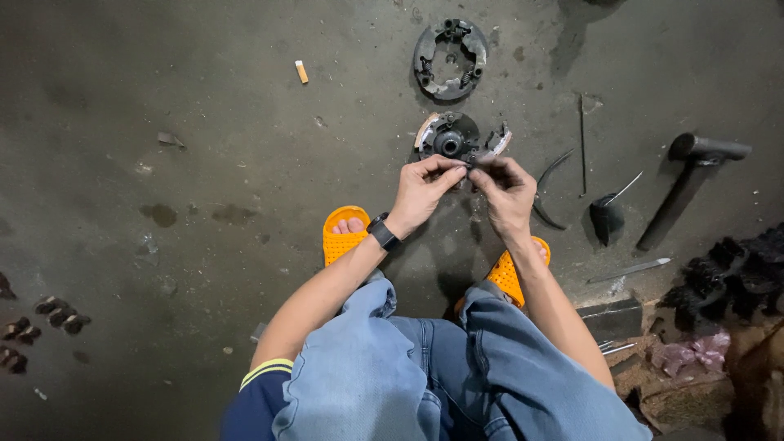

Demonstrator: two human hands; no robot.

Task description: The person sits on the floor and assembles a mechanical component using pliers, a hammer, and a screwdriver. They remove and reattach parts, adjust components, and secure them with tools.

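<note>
From above, I see my left hand [422, 189] and right hand [505, 189] meet fingertip to fingertip, both pinching a small dark part [471, 166] too tiny to identify, just over a round, greasy metal assembly [449, 140] on the concrete floor [204, 163]. A second disc [449, 59] lies beyond; a hammer [686, 175] rests right.
</note>
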